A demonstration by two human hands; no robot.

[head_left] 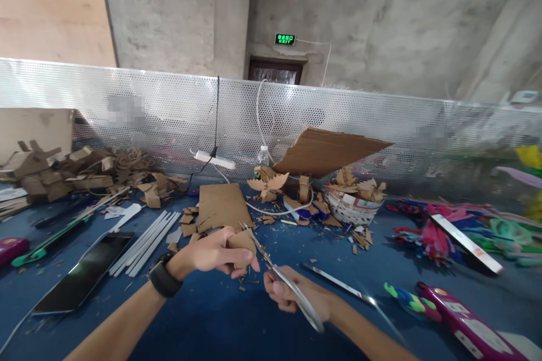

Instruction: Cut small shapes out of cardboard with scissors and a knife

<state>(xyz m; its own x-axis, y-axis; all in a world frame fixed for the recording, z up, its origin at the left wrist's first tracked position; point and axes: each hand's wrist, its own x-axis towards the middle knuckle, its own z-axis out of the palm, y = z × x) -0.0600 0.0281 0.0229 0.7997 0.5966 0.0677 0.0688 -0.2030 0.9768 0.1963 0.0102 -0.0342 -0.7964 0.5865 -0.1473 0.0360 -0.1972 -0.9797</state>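
Near the middle of the blue table, my left hand (215,251) pinches a small piece of brown cardboard (243,247) between thumb and fingers, with a dark watch on that wrist. My right hand (292,289) is closed around scissors (271,262), whose blades point up and left beside the cardboard's right edge. Whether the blades touch the cardboard I cannot tell. Behind my left hand lies a flat cardboard sheet (223,206), with small cut pieces (188,221) at its left.
White sticks (146,245) and a black phone (84,273) lie at left. A scrap-filled basket (353,207) stands behind, right of centre. A metal blade (339,283), a purple glue gun (466,318) and colourful fuzzy stems (432,237) lie at right. Cardboard scraps (88,172) pile at back left.
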